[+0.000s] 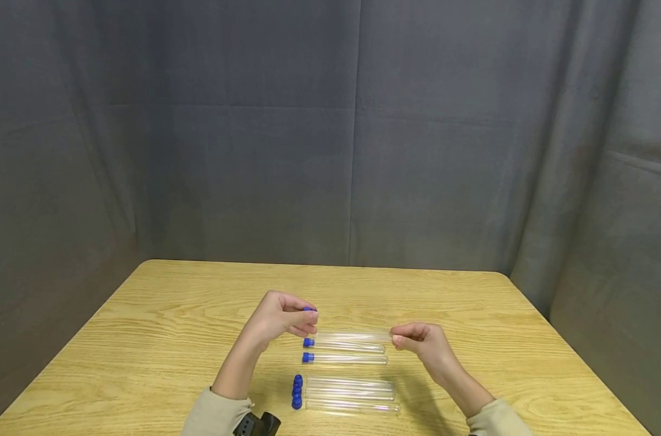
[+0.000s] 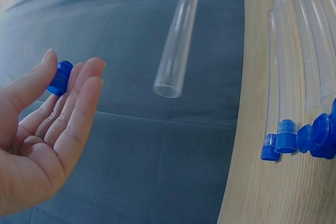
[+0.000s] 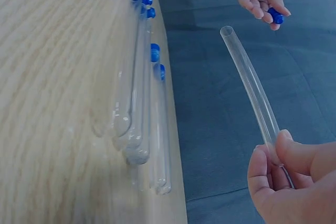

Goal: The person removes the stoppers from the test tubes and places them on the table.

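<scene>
Between thumb and fingertips, my left hand (image 1: 280, 318) pinches a blue cap (image 2: 61, 78). My right hand (image 1: 425, 350) grips an uncapped clear test tube (image 3: 253, 93) near its rounded end, its open mouth pointing toward the left hand. In the left wrist view a gap shows between cap and tube mouth. Below the hands in the head view lie two capped test tubes (image 1: 349, 359), side by side, blue caps to the left. Nearer the front are several uncapped test tubes (image 1: 352, 407) in a row, with a short column of loose blue caps (image 1: 297, 392) at their left.
Everything rests on a wood-grain table (image 1: 199, 303) with rounded far corners. Grey curtains (image 1: 254, 151) hang behind it and along both sides. A black wrist camera (image 1: 258, 425) sits at the left sleeve.
</scene>
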Action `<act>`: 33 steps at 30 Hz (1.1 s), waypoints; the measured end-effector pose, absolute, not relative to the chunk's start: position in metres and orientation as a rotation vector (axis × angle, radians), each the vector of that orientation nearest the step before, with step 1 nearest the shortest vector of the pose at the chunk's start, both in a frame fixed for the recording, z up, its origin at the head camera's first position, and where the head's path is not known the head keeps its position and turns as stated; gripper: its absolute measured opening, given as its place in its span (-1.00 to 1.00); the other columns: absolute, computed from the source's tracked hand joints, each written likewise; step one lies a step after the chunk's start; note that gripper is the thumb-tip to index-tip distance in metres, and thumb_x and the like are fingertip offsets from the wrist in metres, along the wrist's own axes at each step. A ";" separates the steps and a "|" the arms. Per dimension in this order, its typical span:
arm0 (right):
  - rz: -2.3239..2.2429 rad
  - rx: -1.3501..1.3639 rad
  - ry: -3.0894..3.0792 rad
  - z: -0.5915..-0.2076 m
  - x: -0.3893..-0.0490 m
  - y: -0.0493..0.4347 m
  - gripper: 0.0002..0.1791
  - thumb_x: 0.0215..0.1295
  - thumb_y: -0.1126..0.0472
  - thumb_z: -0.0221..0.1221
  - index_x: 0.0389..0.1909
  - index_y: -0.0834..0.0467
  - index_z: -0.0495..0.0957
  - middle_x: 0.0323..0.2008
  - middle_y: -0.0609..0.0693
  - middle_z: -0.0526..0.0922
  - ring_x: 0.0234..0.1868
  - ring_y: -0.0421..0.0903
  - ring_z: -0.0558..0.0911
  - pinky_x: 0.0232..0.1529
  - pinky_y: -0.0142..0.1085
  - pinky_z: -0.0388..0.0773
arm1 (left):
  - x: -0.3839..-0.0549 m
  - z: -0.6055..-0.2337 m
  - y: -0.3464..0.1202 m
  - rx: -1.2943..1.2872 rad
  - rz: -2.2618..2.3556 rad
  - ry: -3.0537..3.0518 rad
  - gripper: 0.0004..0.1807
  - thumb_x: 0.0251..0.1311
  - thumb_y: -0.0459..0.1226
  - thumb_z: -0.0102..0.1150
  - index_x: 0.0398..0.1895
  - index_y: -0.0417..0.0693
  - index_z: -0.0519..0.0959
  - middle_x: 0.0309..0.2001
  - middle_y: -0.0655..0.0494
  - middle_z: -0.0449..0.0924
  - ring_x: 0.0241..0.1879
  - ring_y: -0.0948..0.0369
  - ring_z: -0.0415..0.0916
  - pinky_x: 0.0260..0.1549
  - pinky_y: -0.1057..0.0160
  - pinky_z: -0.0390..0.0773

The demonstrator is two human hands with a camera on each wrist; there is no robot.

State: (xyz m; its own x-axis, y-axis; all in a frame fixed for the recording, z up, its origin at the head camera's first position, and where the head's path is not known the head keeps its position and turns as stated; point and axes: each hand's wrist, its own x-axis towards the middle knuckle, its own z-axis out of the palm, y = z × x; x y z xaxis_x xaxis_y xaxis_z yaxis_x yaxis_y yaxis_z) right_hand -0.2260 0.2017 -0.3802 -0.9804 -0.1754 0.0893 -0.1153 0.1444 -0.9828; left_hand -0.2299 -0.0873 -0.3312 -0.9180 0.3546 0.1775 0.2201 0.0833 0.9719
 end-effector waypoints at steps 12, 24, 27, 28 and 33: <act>-1.908 -0.332 2.384 -0.391 -0.227 0.200 -0.76 0.10 0.42 0.17 -0.26 0.53 0.49 -0.25 0.25 0.59 -0.35 -0.15 0.59 -0.24 -0.36 0.54 | -0.229 -0.333 -0.087 0.580 1.959 2.253 -0.76 0.06 -0.39 0.19 -0.30 -0.50 0.54 -0.43 -0.20 0.61 -0.47 0.02 0.60 -0.44 0.11 0.60; -1.835 -0.352 2.398 -0.397 -0.226 0.199 -0.73 0.10 0.37 0.19 -0.26 0.53 0.49 -0.29 0.26 0.59 -0.38 -0.14 0.56 -0.24 -0.35 0.53 | -0.230 -0.334 -0.088 0.601 1.954 2.236 -0.77 0.07 -0.40 0.18 -0.30 -0.50 0.54 -0.43 -0.19 0.61 -0.47 0.01 0.60 -0.44 0.11 0.60; -1.820 -0.346 2.397 -0.399 -0.226 0.198 -0.72 0.10 0.37 0.19 -0.25 0.53 0.47 -0.29 0.25 0.59 -0.38 -0.14 0.55 -0.23 -0.36 0.53 | -0.230 -0.335 -0.088 0.607 1.953 2.231 -0.76 0.07 -0.41 0.17 -0.30 -0.52 0.53 -0.44 -0.18 0.61 -0.47 0.01 0.60 -0.44 0.11 0.60; -1.815 -0.347 2.395 -0.399 -0.226 0.198 -0.72 0.10 0.37 0.18 -0.25 0.53 0.47 -0.29 0.25 0.59 -0.38 -0.14 0.55 -0.22 -0.36 0.52 | -0.231 -0.335 -0.088 0.606 1.951 2.231 -0.76 0.07 -0.41 0.17 -0.30 -0.53 0.52 -0.44 -0.18 0.61 -0.47 0.01 0.60 -0.44 0.11 0.60; -1.782 -0.364 2.391 -0.401 -0.226 0.199 -0.73 0.11 0.36 0.18 -0.25 0.52 0.48 -0.28 0.25 0.59 -0.36 -0.11 0.56 -0.23 -0.35 0.54 | -0.232 -0.335 -0.088 0.595 1.943 2.241 -0.75 0.07 -0.40 0.18 -0.29 -0.52 0.53 -0.42 -0.23 0.60 -0.47 0.03 0.61 -0.44 0.14 0.61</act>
